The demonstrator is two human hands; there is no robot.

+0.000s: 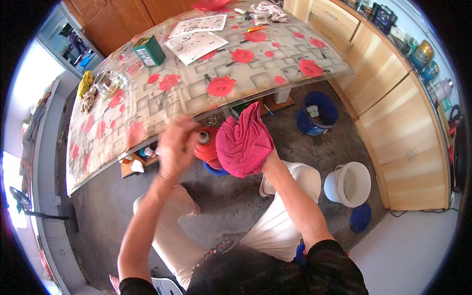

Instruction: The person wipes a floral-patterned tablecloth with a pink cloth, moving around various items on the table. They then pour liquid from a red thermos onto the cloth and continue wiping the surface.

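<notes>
My right hand is mostly hidden in a bunched magenta cloth, which it holds up in front of the table's edge. Motion blurs my left hand, raised by the same edge; nothing can be made out in it, and its finger pose is unclear. Between the two hands stands a red rounded vessel with a metal-rimmed neck. It is partly covered by the cloth, and a blue rim shows below it. The table has a rose-patterned cover.
On the table lie two spotted paper sheets, a green box, a glass pot, an orange marker and a yellow cloth. A blue bucket and a white bucket stand on the floor near wooden cabinets.
</notes>
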